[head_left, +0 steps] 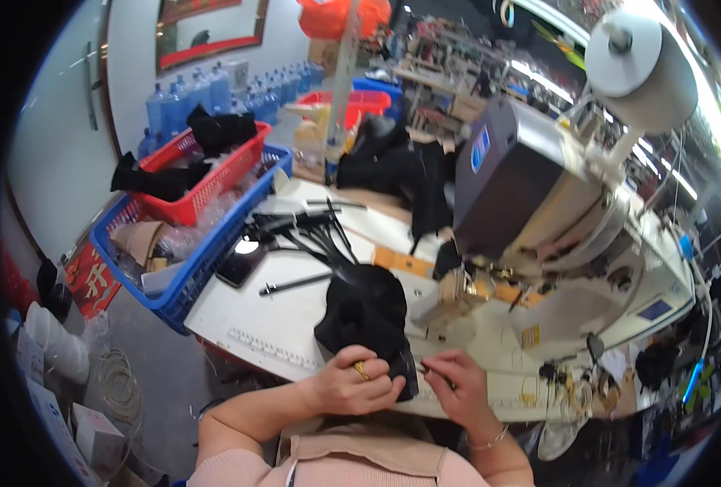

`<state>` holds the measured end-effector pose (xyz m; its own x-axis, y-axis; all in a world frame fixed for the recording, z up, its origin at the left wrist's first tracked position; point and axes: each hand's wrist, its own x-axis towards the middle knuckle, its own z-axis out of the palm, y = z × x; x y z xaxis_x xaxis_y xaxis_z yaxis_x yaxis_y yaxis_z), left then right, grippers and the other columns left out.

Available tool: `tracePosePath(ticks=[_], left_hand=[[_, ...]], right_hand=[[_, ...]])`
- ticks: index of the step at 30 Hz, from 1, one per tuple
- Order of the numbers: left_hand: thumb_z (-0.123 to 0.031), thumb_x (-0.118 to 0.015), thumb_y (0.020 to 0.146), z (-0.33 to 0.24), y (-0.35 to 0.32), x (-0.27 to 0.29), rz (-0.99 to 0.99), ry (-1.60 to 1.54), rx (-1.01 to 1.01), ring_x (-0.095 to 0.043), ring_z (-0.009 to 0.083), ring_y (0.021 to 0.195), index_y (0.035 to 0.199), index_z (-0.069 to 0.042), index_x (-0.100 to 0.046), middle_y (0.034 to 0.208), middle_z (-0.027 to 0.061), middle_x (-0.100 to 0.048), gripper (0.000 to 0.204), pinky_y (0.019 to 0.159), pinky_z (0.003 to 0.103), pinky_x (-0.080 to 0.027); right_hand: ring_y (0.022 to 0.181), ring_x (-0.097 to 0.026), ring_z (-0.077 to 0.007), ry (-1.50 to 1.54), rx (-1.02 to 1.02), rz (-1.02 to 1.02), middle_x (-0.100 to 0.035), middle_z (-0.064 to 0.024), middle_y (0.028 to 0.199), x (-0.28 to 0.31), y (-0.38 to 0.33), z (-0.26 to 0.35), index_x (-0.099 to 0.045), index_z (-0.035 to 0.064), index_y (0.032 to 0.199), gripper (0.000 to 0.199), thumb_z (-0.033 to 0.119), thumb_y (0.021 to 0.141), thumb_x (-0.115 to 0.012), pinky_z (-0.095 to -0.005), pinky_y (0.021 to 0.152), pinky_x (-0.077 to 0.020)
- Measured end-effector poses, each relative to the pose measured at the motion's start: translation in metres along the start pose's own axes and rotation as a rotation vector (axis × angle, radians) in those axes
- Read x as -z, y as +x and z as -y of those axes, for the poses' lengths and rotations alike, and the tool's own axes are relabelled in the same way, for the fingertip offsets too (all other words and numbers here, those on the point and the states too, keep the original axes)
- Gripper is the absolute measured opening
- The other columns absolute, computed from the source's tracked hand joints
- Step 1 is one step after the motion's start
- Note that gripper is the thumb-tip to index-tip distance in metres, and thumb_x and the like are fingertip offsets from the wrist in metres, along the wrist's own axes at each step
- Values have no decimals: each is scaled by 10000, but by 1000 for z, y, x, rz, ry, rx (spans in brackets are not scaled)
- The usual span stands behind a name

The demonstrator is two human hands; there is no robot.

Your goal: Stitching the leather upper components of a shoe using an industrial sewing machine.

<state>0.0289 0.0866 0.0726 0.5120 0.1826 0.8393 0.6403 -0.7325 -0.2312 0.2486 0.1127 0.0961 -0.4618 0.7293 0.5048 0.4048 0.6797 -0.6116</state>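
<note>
At the table's near edge, a black fabric piece [364,308] with a rounded top lies before me. My left hand [356,381] is closed on its near end, knuckles up, with a ring on one finger. Just right of it, my right hand [455,388] pinches something small and dark by the fabric's edge. What that is I cannot make out. Beyond the fabric lies a bundle of black straps [316,231], and one loose strap [295,284] points left. The head of a sewing machine [531,203] stands to the right of the fabric.
On the left, a blue crate [166,304] holds a red basket [190,213] with black pieces. A phone [241,261] rests on the white tabletop [239,312]. More black pieces [401,174] are heaped at the far side. A large thread cone [632,69] sits above the machine.
</note>
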Motion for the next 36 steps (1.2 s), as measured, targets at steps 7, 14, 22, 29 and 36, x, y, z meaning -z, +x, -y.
tracePosePath(ticks=[7,14,22,29,36], left_hand=[[-125,-660,610,-4,-9,-7,-24,16,-20,-489,110,726,816,-153,-668,653,-59,-395,208,721,286,-355],[-124,-616,697,-5,-10,-5,12,48,-9,-521,95,763,829,-147,-654,713,-63,-458,139,796,277,-373],[-139,-604,709,-9,-13,-8,12,56,-9,-519,90,764,845,-151,-654,716,-67,-460,146,798,278,-371],[-132,-604,690,-8,-12,-5,21,49,-5,-520,88,767,848,-148,-655,719,-64,-458,167,804,280,-371],[-262,-732,787,-1,-13,30,-67,-454,129,-558,189,911,954,-131,-677,906,-4,-547,220,846,369,-428]], right_hand=[[569,-586,-179,-76,8,131,-594,-40,771,11,1,6,-693,61,904,153,126,770,-725,-273,503,-457],[561,-590,-171,-225,32,96,-611,-44,777,15,7,18,-700,69,890,159,89,740,-748,-262,502,-466],[563,-586,-212,-199,42,204,-566,-40,751,7,18,13,-665,85,856,113,162,784,-706,-303,494,-467],[605,-601,-219,-18,-3,111,-592,-67,809,1,13,5,-634,78,934,168,123,787,-702,-291,516,-474],[586,-317,-30,487,-360,32,-346,59,694,-19,-1,-12,-543,51,1166,455,117,768,-755,-178,528,-286]])
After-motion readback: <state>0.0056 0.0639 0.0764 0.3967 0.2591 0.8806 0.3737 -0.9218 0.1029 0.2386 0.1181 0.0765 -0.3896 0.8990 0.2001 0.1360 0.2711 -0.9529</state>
